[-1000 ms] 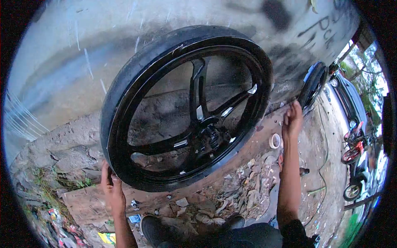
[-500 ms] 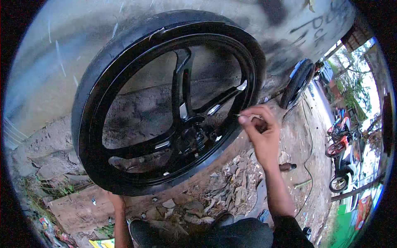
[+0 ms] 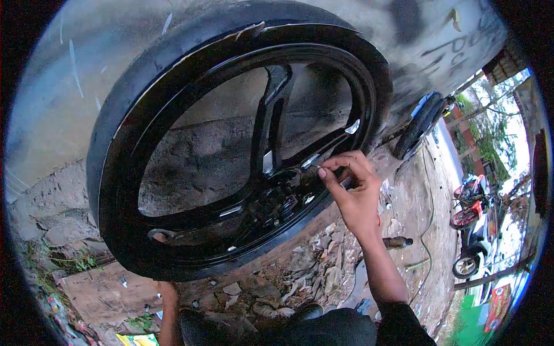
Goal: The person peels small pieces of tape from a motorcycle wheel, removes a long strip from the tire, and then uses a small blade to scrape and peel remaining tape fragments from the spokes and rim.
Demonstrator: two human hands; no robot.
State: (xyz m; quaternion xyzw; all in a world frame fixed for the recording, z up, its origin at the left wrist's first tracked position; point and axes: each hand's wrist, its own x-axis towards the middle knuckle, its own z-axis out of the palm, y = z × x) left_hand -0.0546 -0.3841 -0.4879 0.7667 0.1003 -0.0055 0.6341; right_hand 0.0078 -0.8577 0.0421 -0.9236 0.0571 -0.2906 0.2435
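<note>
A black motorcycle wheel [image 3: 271,132] with a worn tyre [image 3: 124,138] stands tilted in front of me, its sidewall edge split at the top. Below its lower left rim shows my left hand [image 3: 167,291], gripping the wheel from beneath; most of its fingers are hidden behind the tyre. To the right of the hub [image 3: 277,205], my right hand [image 3: 352,181] is closed in a pinch between thumb and forefinger. A thin, light sliver seems to stick out of the pinch, too small to name.
Behind the wheel rises a stained concrete wall [image 3: 52,115]. Broken stones and rubble [image 3: 314,259] cover the ground. A dark bottle [image 3: 398,242] lies at the right, near another tyre [image 3: 418,127] against the wall. Parked motorcycles [image 3: 470,219] stand farther right.
The wheel appears larger and closer. My right hand has moved slightly left and nearer to the hub, still pinching. My left hand stays under the rim.
</note>
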